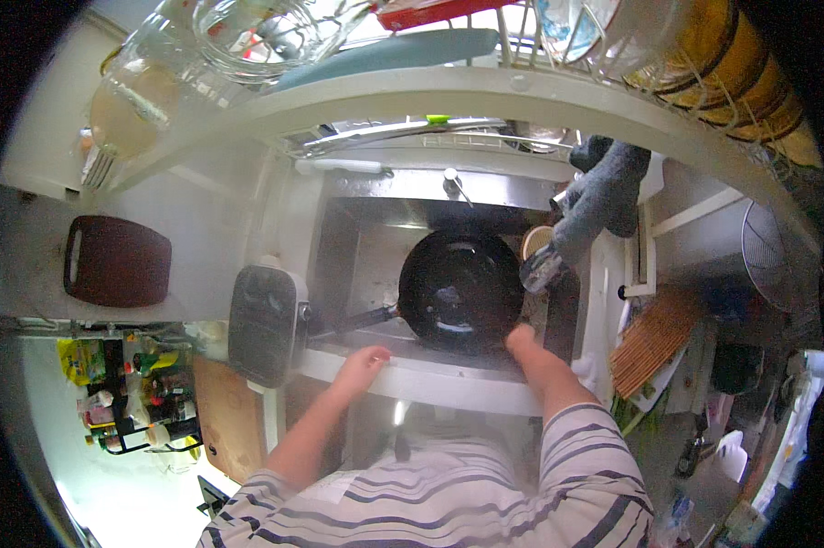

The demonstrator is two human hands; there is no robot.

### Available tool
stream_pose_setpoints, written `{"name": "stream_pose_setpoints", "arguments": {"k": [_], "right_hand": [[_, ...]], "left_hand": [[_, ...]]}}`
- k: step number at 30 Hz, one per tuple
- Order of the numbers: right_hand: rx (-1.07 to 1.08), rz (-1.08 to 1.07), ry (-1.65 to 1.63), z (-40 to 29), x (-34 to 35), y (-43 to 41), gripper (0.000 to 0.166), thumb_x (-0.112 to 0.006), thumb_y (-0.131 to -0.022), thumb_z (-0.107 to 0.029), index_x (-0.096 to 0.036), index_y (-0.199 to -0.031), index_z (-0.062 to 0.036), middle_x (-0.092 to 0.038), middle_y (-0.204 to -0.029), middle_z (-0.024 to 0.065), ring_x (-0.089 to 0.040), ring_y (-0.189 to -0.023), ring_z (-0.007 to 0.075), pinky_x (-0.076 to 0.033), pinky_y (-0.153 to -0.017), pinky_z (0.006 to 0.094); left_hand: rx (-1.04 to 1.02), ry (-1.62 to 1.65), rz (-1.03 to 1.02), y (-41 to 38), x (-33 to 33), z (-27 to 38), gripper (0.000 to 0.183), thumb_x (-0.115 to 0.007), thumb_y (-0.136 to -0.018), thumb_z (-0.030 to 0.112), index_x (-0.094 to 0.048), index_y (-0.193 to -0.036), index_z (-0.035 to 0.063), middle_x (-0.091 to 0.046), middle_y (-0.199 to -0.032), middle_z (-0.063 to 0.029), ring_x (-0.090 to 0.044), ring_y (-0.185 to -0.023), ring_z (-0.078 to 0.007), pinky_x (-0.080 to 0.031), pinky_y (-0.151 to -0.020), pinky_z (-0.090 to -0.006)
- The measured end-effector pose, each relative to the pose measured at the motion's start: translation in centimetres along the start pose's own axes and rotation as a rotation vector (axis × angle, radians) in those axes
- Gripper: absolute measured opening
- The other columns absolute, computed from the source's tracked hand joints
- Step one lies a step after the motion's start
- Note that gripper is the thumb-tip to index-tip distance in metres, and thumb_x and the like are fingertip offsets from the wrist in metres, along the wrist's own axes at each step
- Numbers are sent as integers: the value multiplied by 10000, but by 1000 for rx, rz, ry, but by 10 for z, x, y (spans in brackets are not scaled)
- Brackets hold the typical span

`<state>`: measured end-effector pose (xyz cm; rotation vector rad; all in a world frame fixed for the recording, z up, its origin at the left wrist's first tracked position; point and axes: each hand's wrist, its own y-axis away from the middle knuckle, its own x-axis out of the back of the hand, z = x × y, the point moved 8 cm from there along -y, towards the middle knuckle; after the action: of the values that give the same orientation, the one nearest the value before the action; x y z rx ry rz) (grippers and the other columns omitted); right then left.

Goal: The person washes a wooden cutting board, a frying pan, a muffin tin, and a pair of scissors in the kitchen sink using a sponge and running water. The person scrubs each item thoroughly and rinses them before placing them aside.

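Note:
A black round pan [461,291] sits in the sink basin [374,260], its handle [364,320] pointing left. My right hand [520,337] is at the pan's lower right rim, with its fingers hidden by the pan; it appears to grip the rim. Over the sink's front edge is my left hand [364,364], fingers curled, just below the handle and apart from it. Whether it holds anything small is unclear. A faucet in a grey cover [600,195] reaches in from the right, its clear nozzle [542,268] beside the pan. Behind the nozzle shows a round light-coloured item [538,241].
A pale shelf bar [453,92] crosses above the sink, with glass jars [254,41] over it. Left are a brown cutting board [119,264] and a bin-like container with a dark lid [265,325]. A slatted bamboo mat [652,342] lies right. Haze blurs the view.

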<state>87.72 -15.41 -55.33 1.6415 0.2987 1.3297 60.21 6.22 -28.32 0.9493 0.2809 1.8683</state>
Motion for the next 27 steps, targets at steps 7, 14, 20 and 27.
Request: {"name": "stream_pose_setpoints", "arguments": {"k": [7,14,20,27], "right_hand": [[-295,106,-321,25,7,5,278,-554,-811,-239,-669,-1034,-118,-630,-1097,86,-598,-1033,244,-499,-786,379],[-114,-70,-324,66,13,22,292,-558,-830,-195,-649,-1080,-74,-581,-1196,131,-568,-1079,310,-492,-811,428],[26,-129,-243,55,60,42,279,-498,-780,-159,-673,-919,8,-612,-1025,237,-607,-939,349,-485,-792,431],[-350,492,-951,82,155,212,388,-509,-803,-292,-608,-910,68,-604,-954,277,-584,-896,431,-453,-789,480]], "left_hand": [[-14,27,40,21,1,2,199,-516,-877,87,-620,-1044,55,-634,-1017,-72,-594,-943,-190,-459,-850,-318],[-62,110,38,32,-5,-7,212,-508,-876,83,-640,-1039,52,-637,-1033,-65,-598,-963,-174,-461,-837,-300],[-47,342,-181,21,-37,35,241,-498,-891,116,-623,-1084,49,-638,-1046,-47,-613,-928,-143,-478,-807,-288],[-23,646,-591,-1,-115,85,361,-473,-943,283,-532,-1214,52,-611,-1109,-69,-599,-954,-162,-480,-825,-299]]}}
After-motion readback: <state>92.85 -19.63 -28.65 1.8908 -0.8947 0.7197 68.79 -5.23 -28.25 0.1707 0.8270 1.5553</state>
